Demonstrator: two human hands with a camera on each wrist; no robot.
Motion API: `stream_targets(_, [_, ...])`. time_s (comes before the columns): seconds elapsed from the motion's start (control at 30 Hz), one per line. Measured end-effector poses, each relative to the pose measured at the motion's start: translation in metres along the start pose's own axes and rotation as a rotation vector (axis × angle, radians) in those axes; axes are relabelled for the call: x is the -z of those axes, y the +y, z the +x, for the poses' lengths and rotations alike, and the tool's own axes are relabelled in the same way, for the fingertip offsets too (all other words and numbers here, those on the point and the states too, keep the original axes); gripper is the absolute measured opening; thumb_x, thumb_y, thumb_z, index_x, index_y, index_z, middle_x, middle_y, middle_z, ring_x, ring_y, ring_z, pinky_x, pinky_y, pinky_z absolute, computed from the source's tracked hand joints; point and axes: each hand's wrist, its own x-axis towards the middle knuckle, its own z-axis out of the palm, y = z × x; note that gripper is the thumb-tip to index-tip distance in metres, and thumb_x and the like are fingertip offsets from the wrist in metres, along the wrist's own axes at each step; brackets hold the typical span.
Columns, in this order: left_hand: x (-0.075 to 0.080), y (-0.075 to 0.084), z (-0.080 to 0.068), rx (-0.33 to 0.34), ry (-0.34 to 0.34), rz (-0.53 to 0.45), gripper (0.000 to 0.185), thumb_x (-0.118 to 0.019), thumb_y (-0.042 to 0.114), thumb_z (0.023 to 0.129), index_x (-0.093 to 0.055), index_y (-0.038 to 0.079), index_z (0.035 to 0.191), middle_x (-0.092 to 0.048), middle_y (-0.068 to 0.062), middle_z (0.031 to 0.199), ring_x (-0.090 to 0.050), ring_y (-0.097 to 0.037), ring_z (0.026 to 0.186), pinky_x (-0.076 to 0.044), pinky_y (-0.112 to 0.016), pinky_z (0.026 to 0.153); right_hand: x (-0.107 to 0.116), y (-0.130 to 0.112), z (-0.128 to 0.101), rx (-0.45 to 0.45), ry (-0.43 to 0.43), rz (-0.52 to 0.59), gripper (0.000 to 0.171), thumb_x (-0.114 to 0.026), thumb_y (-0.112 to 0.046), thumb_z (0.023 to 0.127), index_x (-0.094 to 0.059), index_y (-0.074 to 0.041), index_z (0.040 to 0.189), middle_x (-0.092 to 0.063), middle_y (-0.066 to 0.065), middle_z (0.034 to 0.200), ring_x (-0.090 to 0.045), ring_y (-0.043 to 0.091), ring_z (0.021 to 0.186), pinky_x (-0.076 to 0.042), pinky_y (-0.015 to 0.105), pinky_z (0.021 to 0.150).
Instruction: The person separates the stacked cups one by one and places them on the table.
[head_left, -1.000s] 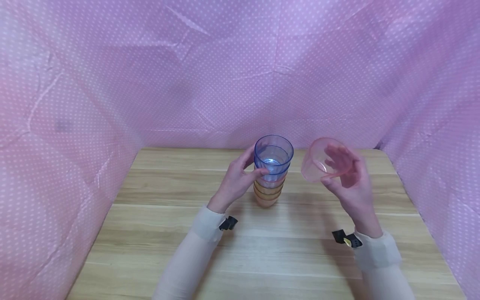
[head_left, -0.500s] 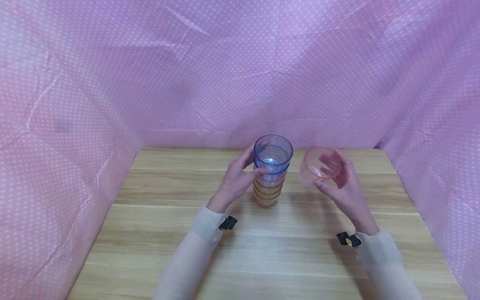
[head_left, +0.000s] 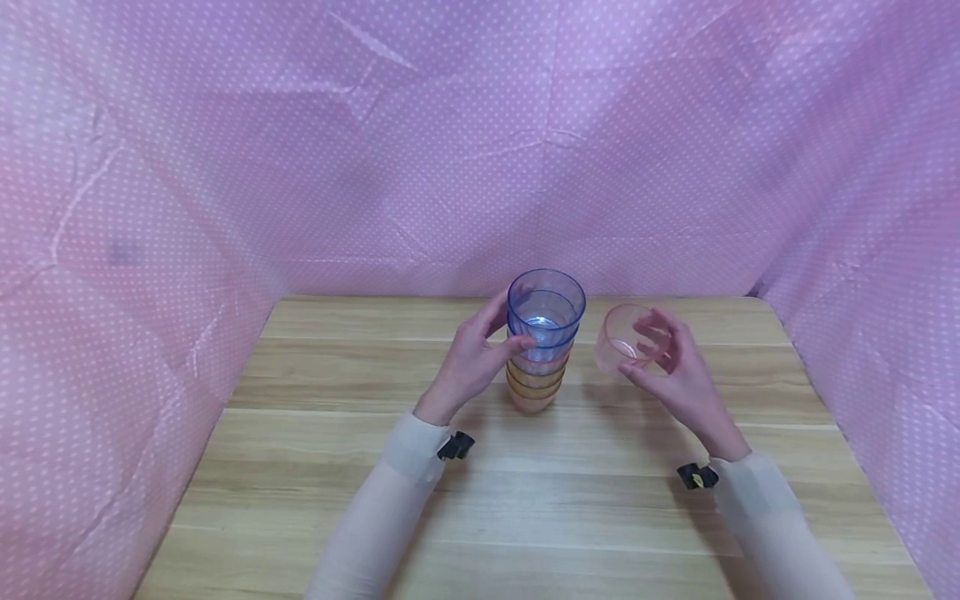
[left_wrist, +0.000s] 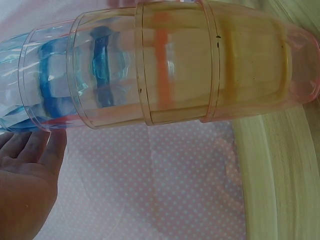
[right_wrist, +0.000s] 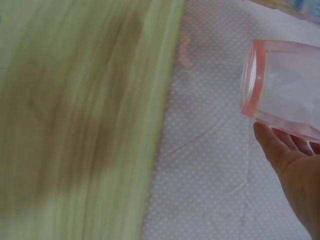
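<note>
Pink cup [head_left: 625, 343] rim shows clearly only from right wrist.

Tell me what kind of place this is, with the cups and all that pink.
Probably a makeshift recording booth, not a kitchen: pink dotted cloth curtains a bare wooden table on three sides. The left hand grips a stack of cups, and the right hand holds a pink cup.

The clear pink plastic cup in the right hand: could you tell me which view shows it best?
The head view: the clear pink plastic cup shows whole in the right hand. The right wrist view crops it; the left wrist view misses it.
</note>
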Motion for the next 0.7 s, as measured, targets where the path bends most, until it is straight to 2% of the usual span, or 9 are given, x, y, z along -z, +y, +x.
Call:
stream_targets(0.2, [0.0,0.001,0.0,0.02,-0.002,-0.002,0.097,-0.062,0.068,0.085,-0.043,0.005,0.156,-0.059,-0.017,0.147,-0.056,-0.028,0.135,-0.044,-0.033,0.116,0.001,0.007,0.001,-0.066,-0.019,-0.038,0.084,-0.081,0.01,0.083,-0.036,-0.008,0.152,-0.05,0.019,0.14,-0.055,0.005,0.127,-0.049,0.022,0.108])
stream_targets(0.3, [0.0,0.001,0.0,0.021,-0.003,0.001,0.098,-0.061,0.069,0.085,-0.043,0.004,0.156,-0.059,-0.017,0.146,-0.056,-0.028,0.135,-0.044,-0.033,0.116,0.002,0.011,0.002,-0.087,-0.032,-0.063,0.084,-0.082,0.007,0.084,-0.034,-0.004,0.152,-0.05,0.02,0.141,-0.055,0.019,0.134,-0.046,0.018,0.109])
stream_targets(0.4, [0.0,0.001,0.0,0.015,-0.004,0.001,0.098,-0.061,0.068,0.085,-0.043,0.004,0.156,-0.059,-0.017,0.147,-0.056,-0.028,0.136,-0.044,-0.033,0.116,0.003,0.015,0.004,-0.106,-0.053,-0.092,0.085,-0.082,0.004,0.085,-0.032,0.0,0.153,-0.049,0.021,0.144,-0.049,0.038,0.14,-0.041,0.011,0.109])
stream_targets(0.47, [0.0,0.001,0.0,0.01,-0.004,0.001,0.097,-0.061,0.068,0.085,-0.043,0.004,0.156,-0.059,-0.017,0.146,-0.056,-0.029,0.136,-0.044,-0.033,0.116,0.004,0.017,0.005,-0.118,-0.069,-0.105,0.085,-0.083,0.002,0.086,-0.032,0.002,0.154,-0.048,0.023,0.148,-0.044,0.044,0.141,-0.038,0.006,0.107])
stream_targets(0.6, [0.0,0.001,-0.001,0.003,0.0,-0.002,0.095,-0.062,0.066,0.086,-0.043,0.004,0.156,-0.06,-0.018,0.145,-0.057,-0.029,0.135,-0.044,-0.034,0.116,0.004,0.022,0.006,-0.14,-0.093,-0.13,0.087,-0.083,-0.002,0.087,-0.031,0.001,0.155,-0.045,0.026,0.153,-0.042,0.045,0.143,-0.038,0.004,0.104])
stream_targets(0.7, [0.0,0.001,-0.001,-0.005,0.0,-0.001,0.094,-0.062,0.064,0.087,-0.043,0.004,0.156,-0.06,-0.018,0.144,-0.058,-0.03,0.134,-0.044,-0.035,0.116,0.005,0.024,0.007,-0.166,-0.108,-0.134,0.088,-0.083,-0.004,0.088,-0.029,0.001,0.156,-0.043,0.025,0.155,-0.042,0.044,0.143,-0.042,0.008,0.105])
